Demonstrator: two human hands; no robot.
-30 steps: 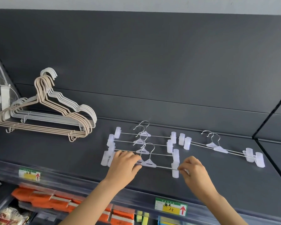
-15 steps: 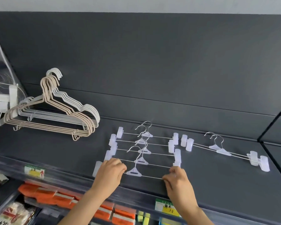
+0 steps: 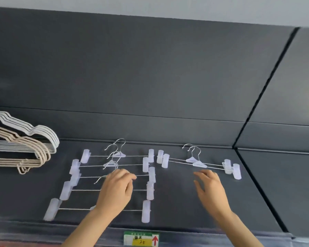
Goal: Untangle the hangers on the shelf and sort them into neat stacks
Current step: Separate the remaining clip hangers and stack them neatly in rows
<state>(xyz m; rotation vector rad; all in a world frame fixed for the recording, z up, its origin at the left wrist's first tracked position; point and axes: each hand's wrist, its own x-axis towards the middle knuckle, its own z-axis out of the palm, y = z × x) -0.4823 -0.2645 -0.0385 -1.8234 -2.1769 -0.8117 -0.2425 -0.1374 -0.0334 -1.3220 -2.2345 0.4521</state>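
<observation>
Five clip hangers [image 3: 149, 191] lie staggered on the shelf [image 3: 182, 213] beneath the left grip [image 3: 114, 190]. Its curled fingers cover their middles, and I cannot tell whether it pinches one. Two more hangers [image 3: 199, 164] lie just beyond the right grip [image 3: 210, 190], whose fingers are apart and hold nothing. Coat hangers [image 3: 34, 148] sit far to the left of the left grip.

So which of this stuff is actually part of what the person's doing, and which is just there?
Part of the job:
spread clip hangers, partly under the left hand
pair of clip hangers, just beyond the open right hand
stacked coat hangers
shelf

Just there:
price label
back panel
</observation>
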